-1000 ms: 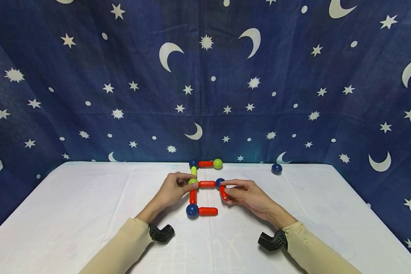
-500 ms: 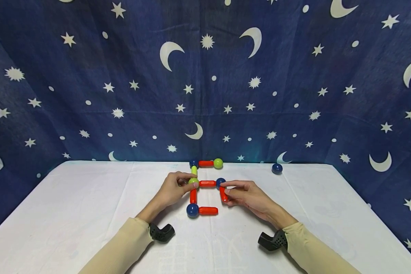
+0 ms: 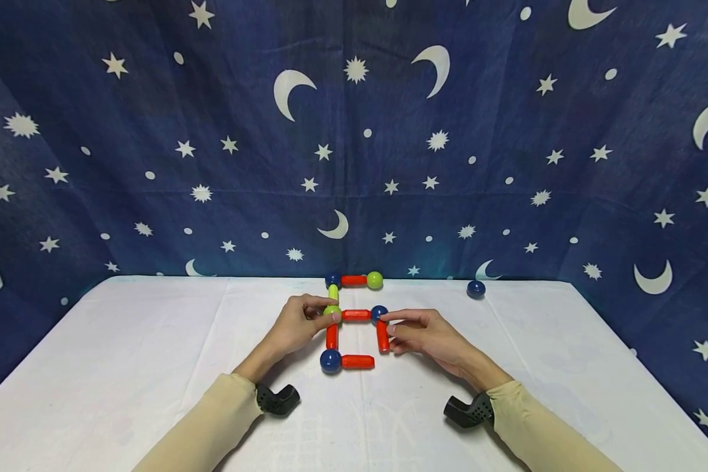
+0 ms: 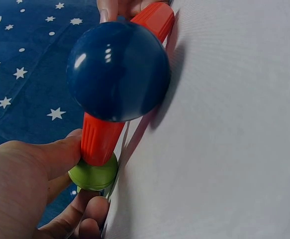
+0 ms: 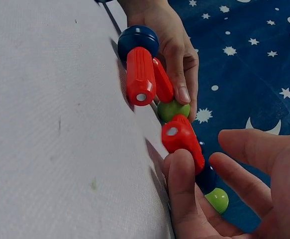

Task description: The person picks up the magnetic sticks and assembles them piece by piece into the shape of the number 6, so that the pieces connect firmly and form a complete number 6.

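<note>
Magnetic rods and balls form a joined figure on the table. My left hand (image 3: 295, 324) pinches the green ball (image 4: 94, 175) at the middle left of it. My right hand (image 3: 425, 337) is at the right-hand blue ball (image 3: 379, 314), with a fingertip against that ball. Its other fingers hold the side of a red rod (image 3: 383, 337) which hangs from the ball toward me. In the right wrist view, the rod's pale end (image 5: 172, 131) shows beside a fingertip. A lower blue ball (image 3: 330, 361) carries another red rod (image 3: 358, 362), whose right end is free.
At the far edge, a red rod (image 3: 354, 280) links a blue ball (image 3: 333, 281) and a green ball (image 3: 374, 280). A loose blue ball (image 3: 476, 290) lies at the back right. Behind the white table (image 3: 153, 393) hangs a starry blue cloth (image 3: 354, 131).
The red rod at my right hand has swung so its near end points straight toward me. Both hands stay nearly in place; the left still pinches the green ball.
</note>
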Available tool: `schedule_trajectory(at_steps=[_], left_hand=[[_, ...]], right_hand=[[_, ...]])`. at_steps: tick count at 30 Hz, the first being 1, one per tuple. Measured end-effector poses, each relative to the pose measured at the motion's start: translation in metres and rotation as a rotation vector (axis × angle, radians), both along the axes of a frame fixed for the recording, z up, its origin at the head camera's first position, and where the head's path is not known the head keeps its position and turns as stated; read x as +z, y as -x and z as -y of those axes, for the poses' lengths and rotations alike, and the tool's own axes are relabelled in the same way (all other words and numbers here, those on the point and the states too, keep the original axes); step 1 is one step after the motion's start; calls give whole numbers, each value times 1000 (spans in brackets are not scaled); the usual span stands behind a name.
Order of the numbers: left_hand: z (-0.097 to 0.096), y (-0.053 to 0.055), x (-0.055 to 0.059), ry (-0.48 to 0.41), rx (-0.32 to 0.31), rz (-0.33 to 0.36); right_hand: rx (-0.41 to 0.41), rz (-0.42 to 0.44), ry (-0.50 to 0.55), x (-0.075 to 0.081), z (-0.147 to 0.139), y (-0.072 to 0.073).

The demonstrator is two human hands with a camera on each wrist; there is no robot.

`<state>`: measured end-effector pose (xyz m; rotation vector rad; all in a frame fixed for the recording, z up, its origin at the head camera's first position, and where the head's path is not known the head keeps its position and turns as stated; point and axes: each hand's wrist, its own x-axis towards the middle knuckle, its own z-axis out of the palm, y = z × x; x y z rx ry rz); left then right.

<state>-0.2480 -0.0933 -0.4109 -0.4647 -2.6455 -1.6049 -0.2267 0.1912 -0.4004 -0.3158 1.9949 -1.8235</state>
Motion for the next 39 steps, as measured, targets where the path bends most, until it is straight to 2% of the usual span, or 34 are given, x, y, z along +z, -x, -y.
schedule_trajectory(at_steps=[12,21,30,33,39], left_hand=[[0,-1,1,-1,-3,-9],[0,0,0,4,4,8],[1,-1,0,0,15,26],[0,-2,1,4,18,33],[-1,-2,2,2,26,44]], right_hand=[[15,-67,-2,0,-2,2],[-29,-113,-33,5,-15,9],[-206,-197,-140,9,-48,25],[-268,-269,-185,10,-61,30],[-398,-474,-286,12,-83,34]])
